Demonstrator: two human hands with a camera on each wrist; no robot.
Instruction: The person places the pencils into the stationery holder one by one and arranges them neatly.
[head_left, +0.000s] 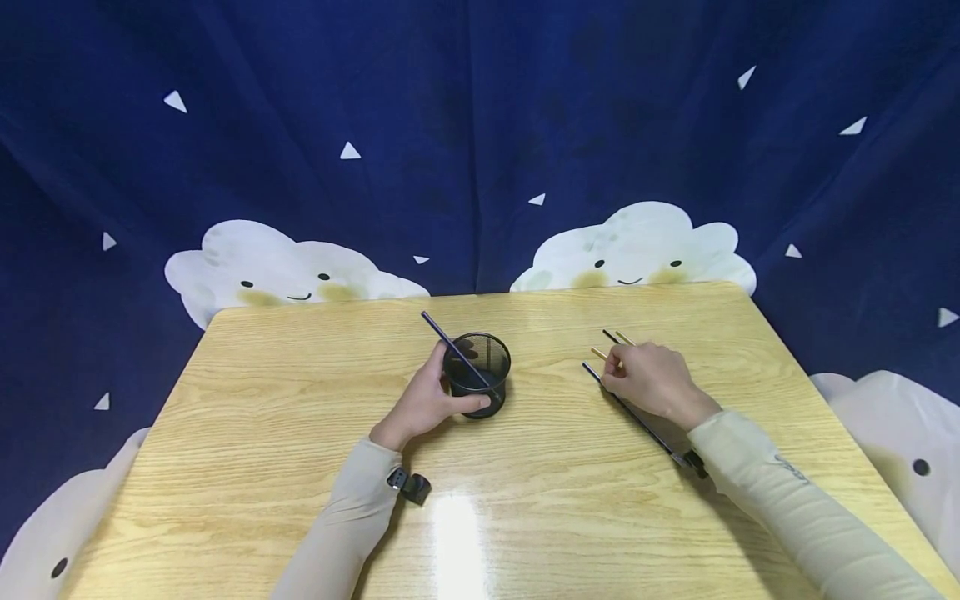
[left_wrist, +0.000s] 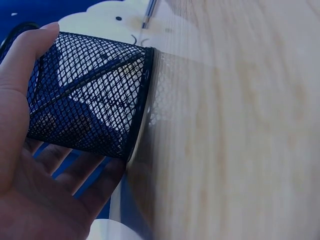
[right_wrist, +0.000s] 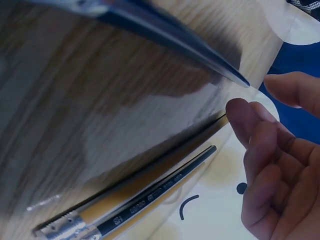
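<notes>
My left hand (head_left: 429, 400) grips a black mesh pen cup (head_left: 477, 404), thumb on the near side and fingers round the far side. In the left wrist view, the same mesh cup (left_wrist: 95, 95) stands on the tabletop. A slim blue stick (head_left: 450, 340) leans out of its rim. On the right, my right hand (head_left: 652, 379) is low over several slim paintbrushes. In the right wrist view, a blue paintbrush (right_wrist: 165, 37) has its tapered tip near the gap between thumb and index finger. A yellow-handled brush (right_wrist: 150, 182) and a black-handled brush (right_wrist: 160, 192) lie beside it.
The wooden table (head_left: 247, 433) has a shiny patch of light near its front. Behind it hangs a dark blue curtain (head_left: 465, 150) with white clouds and triangles. Bare wood lies between the cup and the brushes.
</notes>
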